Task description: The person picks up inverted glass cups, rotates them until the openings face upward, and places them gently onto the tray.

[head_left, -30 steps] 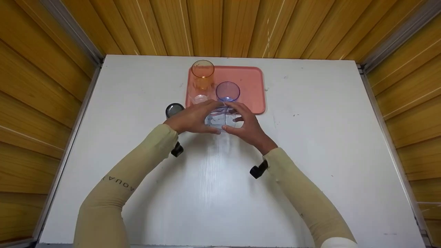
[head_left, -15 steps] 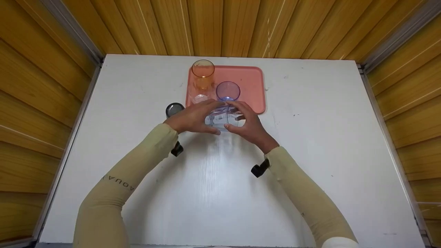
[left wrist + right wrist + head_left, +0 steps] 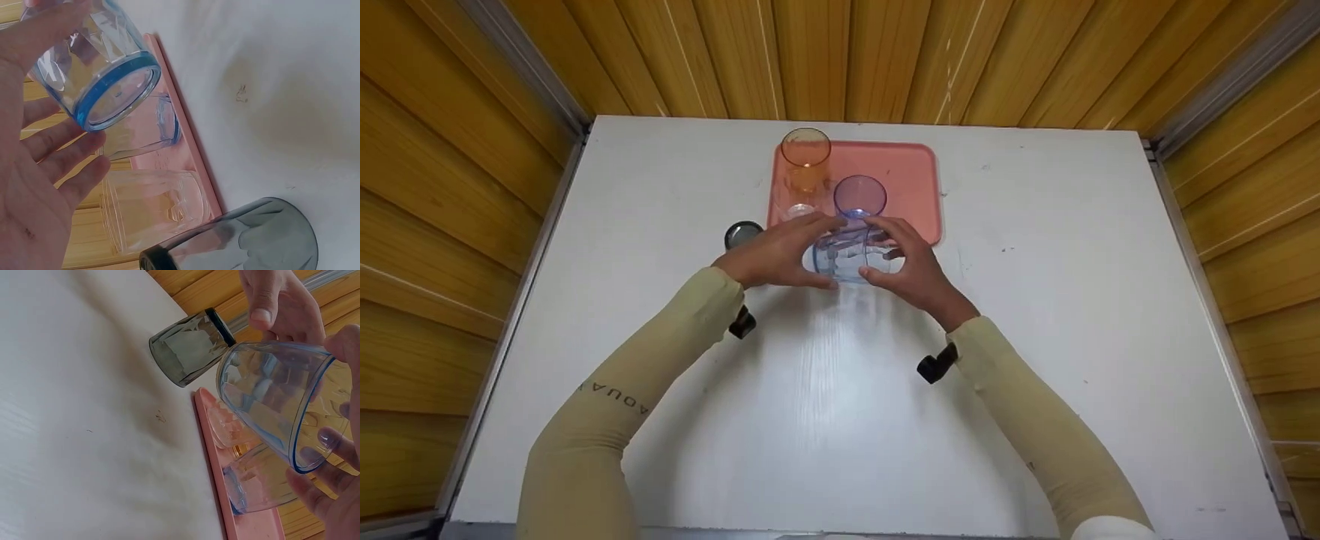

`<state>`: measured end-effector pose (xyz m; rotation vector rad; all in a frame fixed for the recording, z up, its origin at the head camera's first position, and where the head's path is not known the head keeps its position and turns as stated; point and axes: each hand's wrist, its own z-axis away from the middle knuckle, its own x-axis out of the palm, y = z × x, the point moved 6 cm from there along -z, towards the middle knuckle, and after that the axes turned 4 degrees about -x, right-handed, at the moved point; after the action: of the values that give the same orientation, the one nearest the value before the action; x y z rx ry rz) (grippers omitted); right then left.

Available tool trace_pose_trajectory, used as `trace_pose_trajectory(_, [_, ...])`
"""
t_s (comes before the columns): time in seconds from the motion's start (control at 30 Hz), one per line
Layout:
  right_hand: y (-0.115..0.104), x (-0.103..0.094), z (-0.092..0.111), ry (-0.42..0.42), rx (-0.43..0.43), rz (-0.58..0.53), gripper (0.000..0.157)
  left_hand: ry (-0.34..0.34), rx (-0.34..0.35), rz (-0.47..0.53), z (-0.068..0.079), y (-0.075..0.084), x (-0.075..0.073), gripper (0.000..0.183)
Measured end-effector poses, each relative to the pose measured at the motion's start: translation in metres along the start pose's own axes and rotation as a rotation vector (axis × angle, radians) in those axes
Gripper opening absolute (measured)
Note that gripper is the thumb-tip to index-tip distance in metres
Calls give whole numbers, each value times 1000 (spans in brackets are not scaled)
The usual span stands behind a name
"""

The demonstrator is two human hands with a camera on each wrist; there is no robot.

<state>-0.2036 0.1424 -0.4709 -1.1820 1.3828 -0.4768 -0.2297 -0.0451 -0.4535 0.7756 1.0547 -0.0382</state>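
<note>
Tipped on its side in front of the tray, a clear blue-tinted drinking glass lies between my hands. My right hand grips its rim end; in the right wrist view the thumb and fingertips are on the blue rim. Around the base end, my left hand is spread. Seen from the right wrist, the left thumb stands apart from the glass. In the left wrist view the left fingers extend loosely beside the thick blue base.
A pink tray at the back bears an orange glass, a clear glass and a bluish-purple glass. A dark grey glass stands on the white table, left of the tray, close behind my left hand.
My right hand has shifted slightly to the right, and the blue-tinted glass has moved with it. The left hand has stayed nearly in place, so more of the base end shows.
</note>
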Motion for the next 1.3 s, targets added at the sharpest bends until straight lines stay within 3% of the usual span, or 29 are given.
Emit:
trace_pose_trajectory(0.53, [4,-14,1,-2,67,54,69,11,-17,14,3,-7,-3,92])
trace_pose_trajectory(0.87, [5,-24,2,1,50,97,69,27,17,-25,7,-8,-7,87])
trace_pose_trajectory(1.3, [8,-34,2,-25,63,150,70,39,2,-67,10,-14,-9,80])
